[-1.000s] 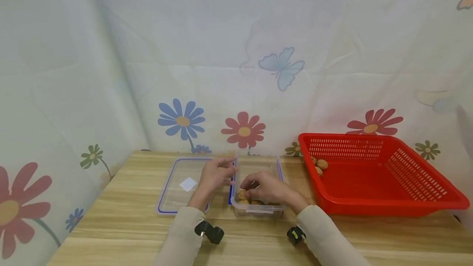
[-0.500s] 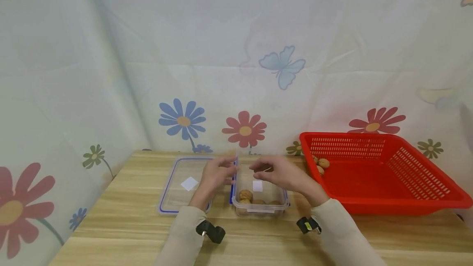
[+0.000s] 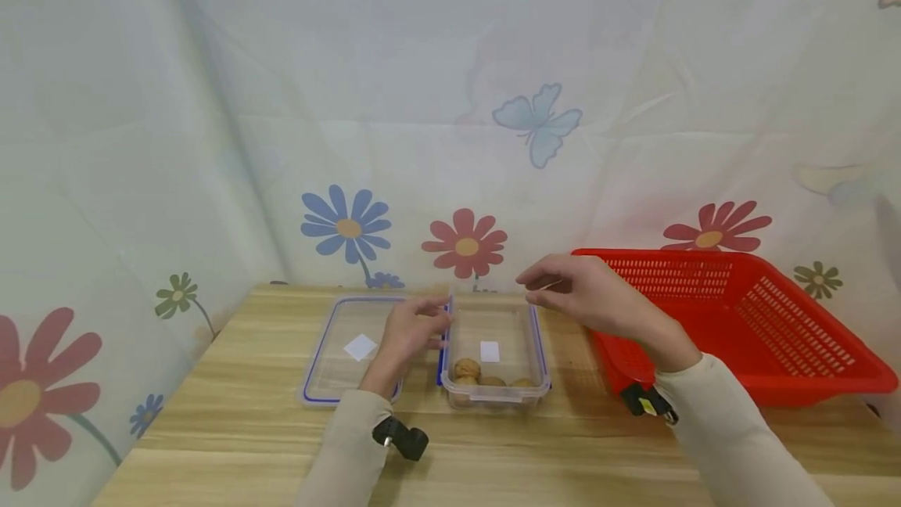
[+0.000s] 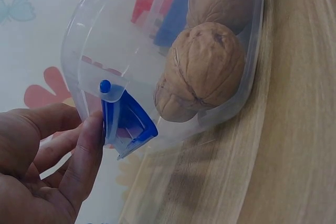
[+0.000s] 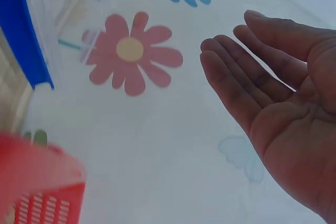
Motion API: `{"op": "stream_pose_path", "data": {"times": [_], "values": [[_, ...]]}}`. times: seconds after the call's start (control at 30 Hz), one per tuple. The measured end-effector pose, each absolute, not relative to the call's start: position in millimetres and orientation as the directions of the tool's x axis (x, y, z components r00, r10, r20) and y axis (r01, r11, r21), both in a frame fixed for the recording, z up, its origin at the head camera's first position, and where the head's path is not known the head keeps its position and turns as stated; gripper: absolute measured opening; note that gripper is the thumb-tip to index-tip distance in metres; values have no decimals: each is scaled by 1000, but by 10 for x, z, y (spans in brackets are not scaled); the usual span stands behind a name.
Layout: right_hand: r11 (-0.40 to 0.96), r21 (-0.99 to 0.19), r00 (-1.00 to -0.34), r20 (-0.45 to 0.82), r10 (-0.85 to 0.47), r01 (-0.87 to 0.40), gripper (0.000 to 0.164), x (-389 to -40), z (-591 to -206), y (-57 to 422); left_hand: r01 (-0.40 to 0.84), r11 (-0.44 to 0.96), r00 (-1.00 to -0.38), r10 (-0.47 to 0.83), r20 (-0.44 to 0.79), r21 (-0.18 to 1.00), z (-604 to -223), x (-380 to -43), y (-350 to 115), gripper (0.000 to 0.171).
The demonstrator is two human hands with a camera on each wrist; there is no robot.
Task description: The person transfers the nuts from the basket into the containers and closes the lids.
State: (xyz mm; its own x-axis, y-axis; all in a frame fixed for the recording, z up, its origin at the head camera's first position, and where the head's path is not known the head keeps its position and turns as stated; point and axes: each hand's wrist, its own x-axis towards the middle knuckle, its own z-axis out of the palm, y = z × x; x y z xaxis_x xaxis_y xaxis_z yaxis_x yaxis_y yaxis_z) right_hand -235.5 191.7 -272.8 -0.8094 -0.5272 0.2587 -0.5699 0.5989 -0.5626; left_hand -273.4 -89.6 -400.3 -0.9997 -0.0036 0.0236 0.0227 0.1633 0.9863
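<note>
A clear plastic food container [image 3: 517,327] with blue side latches stands on the table, with several walnuts [image 3: 467,369] along its near side. At its left wall is my left hand [image 3: 407,335]. Up close in the left wrist view, thumb and fingers pinch the container's edge by a hanging blue latch [image 4: 126,119], and the walnuts [image 4: 207,66] show through the wall. My right hand [image 3: 594,296] is in the air between the container and the red basket [image 3: 704,370]. Its fingers are extended and the palm [image 5: 299,135] holds nothing.
The container's clear lid [image 3: 341,327], with blue seal and white label, lies flat on the wooden table [image 3: 232,413] at left. The basket's raised rim borders the right side. A flowered curtain [image 3: 422,100] hangs behind the table.
My right hand has risen out of the container and moved right to the basket's left edge, leaving a walnut at the container's near left. The left hand stays in place.
</note>
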Motion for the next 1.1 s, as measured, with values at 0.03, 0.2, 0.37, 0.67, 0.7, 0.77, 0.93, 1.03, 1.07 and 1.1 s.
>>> {"op": "stream_pose_path", "data": {"times": [0.03, 0.2, 0.37, 0.67, 0.7, 0.77, 0.93, 1.03, 1.07, 1.1], "values": [[607, -557, -813, 261, -520, -567, 27, -2356, -2703, 1956, 26, 164, -1000, -3, 27, 986, -4000, -2733, -896, 39], [624, -558, -827, 246, -505, -547, 29, -2393, -2581, 2144, 24, 164, -1000, -2, 25, 986, -4022, -2743, -905, 39], [637, -555, -833, 216, -510, -534, 30, -2491, -2462, 2349, 25, 168, -1000, -1, 26, 985, -4026, -2747, -913, 39], [732, -513, -888, 155, -434, -448, 36, -2729, -2438, 2647, 33, 176, -999, -2, 33, 984, -4024, -2741, -913, 36], [738, -512, -892, 149, -428, -440, 37, -2759, -2460, 2680, 32, 177, -999, -2, 33, 984, -4025, -2742, -912, 36], [746, -509, -897, 144, -418, -430, 38, -2816, -2507, 2738, 32, 176, -999, -1, 33, 984, -4024, -2739, -910, 37], [755, -510, -905, 129, -406, -411, 39, -2959, -2641, 2879, 28, 177, -1000, 1, 28, 984, -4018, -2730, -908, 37], [755, -526, -911, 108, -397, -392, 39, -3046, -2727, 2945, 27, 176, -1000, -1, 27, 984, -4009, -2722, -905, 37], [756, -531, -914, 99, -393, -383, 39, -3074, -2758, 2965, 26, 176, -1000, -2, 27, 984, -4006, -2721, -905, 37], [758, -535, -917, 86, -390, -372, 38, -3100, -2787, 2984, 26, 174, -1000, -2, 27, 984, -4005, -2722, -904, 38]]}}
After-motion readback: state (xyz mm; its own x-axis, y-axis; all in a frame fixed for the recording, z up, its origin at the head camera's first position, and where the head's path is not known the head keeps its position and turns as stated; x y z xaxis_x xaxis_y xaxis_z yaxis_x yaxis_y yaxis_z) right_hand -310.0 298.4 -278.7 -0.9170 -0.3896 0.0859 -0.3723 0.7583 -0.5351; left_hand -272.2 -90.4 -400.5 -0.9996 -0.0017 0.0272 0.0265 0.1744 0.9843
